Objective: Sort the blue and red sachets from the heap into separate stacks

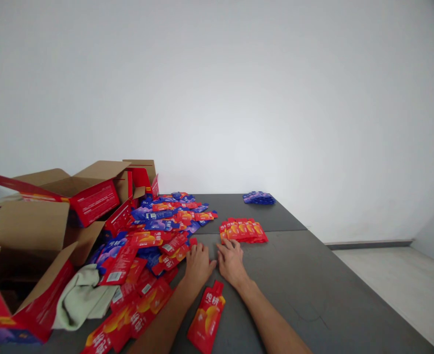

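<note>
The single red fruit pouch (206, 317) lies flat on the table between my forearms, its narrow neck pointing away from me and its white lettering and orange fruit face up; neither of my hands touches it. Beyond that neck, my left hand (198, 263) is palm down at the right edge of the mixed pouch pile (161, 238). My thumb stands well clear of my fingers, so the grip is loose and wraps around nothing I can see; a red end of packaging shows just past my fingertips, and I cannot tell whether I press on it. My right hand (231, 261) is also palm down, fingers slightly parted and slack, with nothing clasped in view. Its fingertips reach the near left corner of the overlapping row of red pouches (244, 230), though whether they touch is unclear.

Further off, near the table's far end, an overlapping stack of blue pouches (259, 198) lies by itself. To my left, red and blue pouches are heaped at all angles, some with barcodes up. A pale green cloth (87, 297) sits against the pile's near left side, beside an open red carton (50, 295); more open cartons (95, 201) crowd behind it. The dark grey table (294, 280) meets a white wall (239, 98).
</note>
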A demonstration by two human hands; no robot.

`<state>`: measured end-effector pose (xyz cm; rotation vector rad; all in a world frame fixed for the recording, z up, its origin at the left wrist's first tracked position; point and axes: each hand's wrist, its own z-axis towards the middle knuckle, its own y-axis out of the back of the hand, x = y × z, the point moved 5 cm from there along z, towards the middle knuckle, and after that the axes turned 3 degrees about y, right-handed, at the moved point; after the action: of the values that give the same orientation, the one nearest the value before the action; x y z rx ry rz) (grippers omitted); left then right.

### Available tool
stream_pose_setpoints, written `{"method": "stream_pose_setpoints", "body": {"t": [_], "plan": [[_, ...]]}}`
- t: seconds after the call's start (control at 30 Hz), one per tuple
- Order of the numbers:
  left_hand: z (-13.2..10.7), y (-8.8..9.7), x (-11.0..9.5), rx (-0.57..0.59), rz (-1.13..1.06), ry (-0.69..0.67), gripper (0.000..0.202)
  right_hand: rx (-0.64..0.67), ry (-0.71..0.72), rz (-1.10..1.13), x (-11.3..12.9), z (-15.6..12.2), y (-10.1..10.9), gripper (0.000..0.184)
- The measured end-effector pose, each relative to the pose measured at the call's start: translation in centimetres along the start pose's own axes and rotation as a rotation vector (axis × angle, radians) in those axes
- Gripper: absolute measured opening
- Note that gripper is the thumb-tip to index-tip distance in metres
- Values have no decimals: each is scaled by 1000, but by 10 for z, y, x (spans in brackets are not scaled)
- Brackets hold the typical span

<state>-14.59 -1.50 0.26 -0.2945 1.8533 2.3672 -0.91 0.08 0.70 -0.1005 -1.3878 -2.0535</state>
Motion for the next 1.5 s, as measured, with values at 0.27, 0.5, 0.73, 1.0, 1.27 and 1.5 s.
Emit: {"method": "stream_pose_setpoints", "body": {"t": [0.27,0.5,0.73,1.0,1.27,1.5], "plan": [[-8,0,-3,0,-1,0,30,49,47,48,7,-4,-9,33],[-2,30,22,-68,-21,183,27,77,76,83,14,-6,-10,32],[7,7,63,18,-728,406,18,65,76,147,20,-4,-7,31],[4,-16,38,56,-1251,378,19,-5,-123,493,1,4,-12,34],[5,-20,36,36,-1264,217,26,-25,-185,680,0,4,-11,30],[13,-16,27,-2,-1315,267,35,-108,-127,528,6,1,4,40]]}}
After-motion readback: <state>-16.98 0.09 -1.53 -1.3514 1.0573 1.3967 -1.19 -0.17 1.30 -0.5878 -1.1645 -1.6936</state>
